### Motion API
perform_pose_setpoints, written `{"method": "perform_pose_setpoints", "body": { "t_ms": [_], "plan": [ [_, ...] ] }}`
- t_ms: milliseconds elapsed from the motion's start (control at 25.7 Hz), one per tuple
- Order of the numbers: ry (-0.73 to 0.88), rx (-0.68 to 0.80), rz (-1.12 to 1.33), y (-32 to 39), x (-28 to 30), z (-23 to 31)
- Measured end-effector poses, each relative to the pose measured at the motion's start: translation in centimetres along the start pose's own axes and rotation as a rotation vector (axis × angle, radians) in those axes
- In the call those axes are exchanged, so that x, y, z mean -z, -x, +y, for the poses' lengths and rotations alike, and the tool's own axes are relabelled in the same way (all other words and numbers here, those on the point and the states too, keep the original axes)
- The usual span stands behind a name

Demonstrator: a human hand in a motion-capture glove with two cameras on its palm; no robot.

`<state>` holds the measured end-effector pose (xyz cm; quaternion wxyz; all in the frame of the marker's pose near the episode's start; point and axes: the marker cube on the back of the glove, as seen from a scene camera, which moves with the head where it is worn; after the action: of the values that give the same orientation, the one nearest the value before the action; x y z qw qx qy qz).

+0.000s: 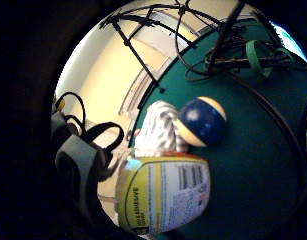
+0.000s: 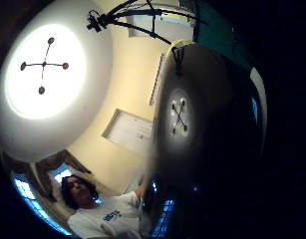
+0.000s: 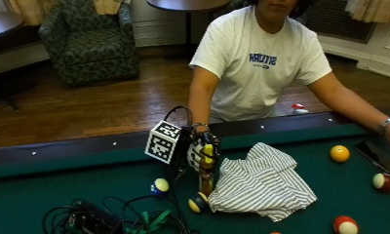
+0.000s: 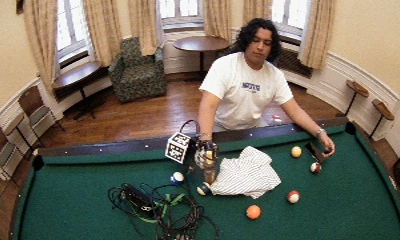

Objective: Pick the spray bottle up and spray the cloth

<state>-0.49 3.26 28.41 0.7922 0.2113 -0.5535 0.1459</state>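
The gloved right hand (image 3: 201, 153) grips the spray bottle (image 3: 206, 178) upright, fingers curled round it, just beside the striped cloth (image 3: 263, 183) on the green surface (image 3: 65, 195). Risk — the nozzle direction isn't visible, so a spray could miss the cloth and wet the nearby blue ball (image 3: 198, 203)
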Motion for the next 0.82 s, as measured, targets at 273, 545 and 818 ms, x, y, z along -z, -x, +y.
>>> {"method": "perform_pose_setpoints", "body": {
  "t_ms": [273, 545, 818],
  "plan": [
    [-0.028, -0.021, -0.095, 1.5, 1.3, -1.0],
    [0.164, 0.085, -0.108, 9.4, 5.0, -3.1],
    [0.464, 0.090, 0.007, 14.4, 5.8, -4.7]
  ]
}}
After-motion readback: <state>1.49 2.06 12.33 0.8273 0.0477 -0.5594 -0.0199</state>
